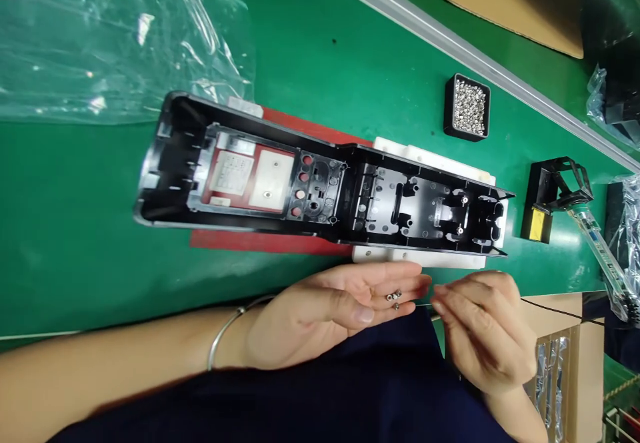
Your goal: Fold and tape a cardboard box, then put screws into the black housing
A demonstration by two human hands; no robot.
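My left hand is palm up with its fingers stretched to the right, cupping several small metal nuts on the fingers. My right hand is just right of those fingertips, thumb and fingers pinched together; anything between them is too small to make out. Beyond both hands lies a long black plastic housing, its ribbed inside facing up. Two tiny metal pieces show near its right end. It rests over a red plate and white blocks.
A small black box full of tiny metal parts stands on the green table. Right of the housing is a black tool stand with a transparent-bodied tool. Clear plastic sheeting covers the far left; cardboard boxes stand at lower right.
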